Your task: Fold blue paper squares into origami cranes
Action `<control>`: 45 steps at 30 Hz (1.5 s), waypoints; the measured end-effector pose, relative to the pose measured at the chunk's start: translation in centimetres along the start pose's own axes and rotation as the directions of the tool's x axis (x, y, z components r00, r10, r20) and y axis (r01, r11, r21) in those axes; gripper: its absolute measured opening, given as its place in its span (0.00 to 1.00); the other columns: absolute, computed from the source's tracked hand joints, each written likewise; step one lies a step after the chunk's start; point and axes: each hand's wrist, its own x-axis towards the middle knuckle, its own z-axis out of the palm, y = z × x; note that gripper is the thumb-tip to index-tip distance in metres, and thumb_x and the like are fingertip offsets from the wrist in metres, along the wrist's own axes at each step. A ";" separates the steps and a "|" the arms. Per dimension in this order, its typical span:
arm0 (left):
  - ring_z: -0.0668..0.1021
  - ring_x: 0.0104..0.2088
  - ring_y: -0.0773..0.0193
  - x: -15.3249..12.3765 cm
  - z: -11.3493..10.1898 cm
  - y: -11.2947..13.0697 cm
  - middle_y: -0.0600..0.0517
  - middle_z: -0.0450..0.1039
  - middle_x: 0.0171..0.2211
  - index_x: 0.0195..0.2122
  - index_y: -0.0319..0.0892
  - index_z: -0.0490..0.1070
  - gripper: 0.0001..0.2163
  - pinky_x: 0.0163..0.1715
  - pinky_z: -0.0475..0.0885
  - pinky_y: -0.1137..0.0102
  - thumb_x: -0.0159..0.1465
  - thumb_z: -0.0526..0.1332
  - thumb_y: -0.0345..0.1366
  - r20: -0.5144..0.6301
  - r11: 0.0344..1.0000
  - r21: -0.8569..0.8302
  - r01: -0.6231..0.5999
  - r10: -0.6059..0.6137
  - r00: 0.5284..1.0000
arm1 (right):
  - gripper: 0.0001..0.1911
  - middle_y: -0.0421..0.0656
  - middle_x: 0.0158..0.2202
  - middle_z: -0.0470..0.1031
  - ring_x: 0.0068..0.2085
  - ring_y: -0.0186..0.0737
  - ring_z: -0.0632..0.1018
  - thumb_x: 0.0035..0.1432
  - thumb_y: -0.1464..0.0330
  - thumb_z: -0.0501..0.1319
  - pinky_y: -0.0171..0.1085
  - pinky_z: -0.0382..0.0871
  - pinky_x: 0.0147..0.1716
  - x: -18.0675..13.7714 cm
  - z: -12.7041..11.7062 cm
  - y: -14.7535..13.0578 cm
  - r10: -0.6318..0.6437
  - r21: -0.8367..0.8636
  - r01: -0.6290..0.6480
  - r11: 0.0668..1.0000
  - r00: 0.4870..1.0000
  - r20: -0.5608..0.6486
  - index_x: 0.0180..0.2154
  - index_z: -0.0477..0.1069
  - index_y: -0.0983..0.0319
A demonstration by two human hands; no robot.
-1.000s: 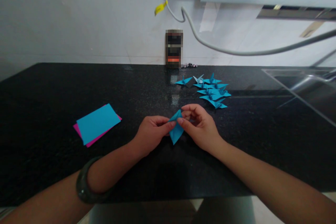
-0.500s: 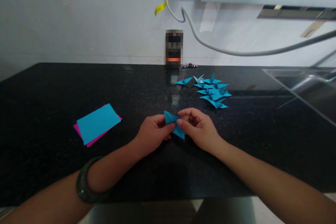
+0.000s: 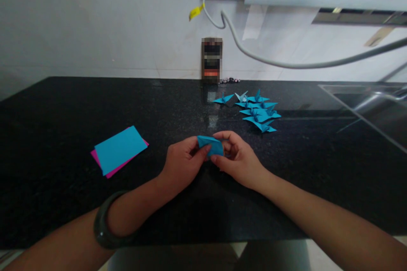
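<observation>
A small piece of folded blue paper is held between my two hands above the dark countertop. My left hand pinches its left side, thumb lying across the front face. On the other side, my right hand has its thumb at the lower right edge and its index finger at the upper edge. The fingers behind the paper are partly hidden. Farther back and to the right stand several folded blue paper cranes, one of them paler.
Blue paper sheets lie over pink paper on the left of the black countertop. A phone-like object, partly pixelated, leans on the wall. A grey cable hangs across the upper right. A sink is at right.
The folded paper has turned in my fingers, from a slanted diamond shape to a flatter, four-sided one. My right thumb has shifted down to its lower edge.
</observation>
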 end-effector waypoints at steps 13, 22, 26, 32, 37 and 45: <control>0.74 0.27 0.67 -0.2 0.0 0.3 0.54 0.75 0.27 0.32 0.42 0.73 0.09 0.29 0.66 0.74 0.62 0.54 0.38 0.082 0.966 0.192 -0.174 0.161 0.984 | 0.25 0.30 0.21 0.65 0.20 0.27 0.68 0.44 0.73 0.61 0.28 0.63 0.18 0.5 0.5 0.1 0.143 0.111 -0.144 0.983 0.990 0.018 0.45 0.57 0.60; 0.76 0.25 0.65 0.5 0.0 -0.3 0.53 0.74 0.25 0.31 0.40 0.70 0.09 0.26 0.70 0.71 0.60 0.56 0.41 0.021 0.997 -0.045 0.060 -0.060 0.998 | 0.26 0.29 0.19 0.63 0.20 0.28 0.67 0.40 0.75 0.60 0.29 0.65 0.18 0.5 0.0 -0.3 0.203 0.179 -0.213 0.961 0.976 0.073 0.45 0.57 0.60; 0.73 0.20 0.67 0.8 -0.1 -0.2 0.54 0.71 0.21 0.28 0.40 0.69 0.09 0.21 0.68 0.72 0.58 0.58 0.40 0.032 0.981 -0.126 0.146 -0.143 0.989 | 0.16 0.32 0.20 0.64 0.20 0.28 0.66 0.47 0.68 0.62 0.30 0.62 0.19 0.4 -0.3 -0.1 0.076 0.024 -0.074 0.997 0.995 -0.069 0.39 0.62 0.61; 0.71 0.19 0.69 0.5 0.0 0.4 0.57 0.68 0.19 0.25 0.40 0.68 0.08 0.19 0.66 0.75 0.57 0.58 0.39 0.101 0.982 -0.122 0.147 -0.135 0.986 | 0.04 0.37 0.22 0.66 0.23 0.31 0.67 0.51 0.67 0.60 0.31 0.61 0.21 0.2 -0.3 -0.1 -0.114 -0.359 0.052 0.932 0.982 -0.153 0.28 0.66 0.61; 0.71 0.17 0.69 0.5 0.0 0.4 0.57 0.68 0.18 0.25 0.40 0.68 0.09 0.18 0.65 0.75 0.58 0.57 0.40 0.100 0.982 -0.094 0.161 -0.152 0.983 | 0.04 0.40 0.25 0.70 0.26 0.33 0.71 0.53 0.70 0.58 0.34 0.63 0.26 -0.3 -0.3 -0.8 -0.350 -0.614 0.249 0.749 0.935 -0.049 0.27 0.69 0.61; 0.70 0.17 0.71 0.6 0.0 0.5 0.57 0.68 0.18 0.26 0.40 0.68 0.08 0.18 0.64 0.76 0.57 0.57 0.39 0.184 0.946 -0.256 0.200 -0.155 0.971 | 0.06 0.37 0.21 0.67 0.22 0.30 0.69 0.52 0.65 0.60 0.31 0.64 0.21 0.1 0.0 -0.5 -0.059 -0.182 0.040 0.982 0.994 -0.097 0.28 0.68 0.61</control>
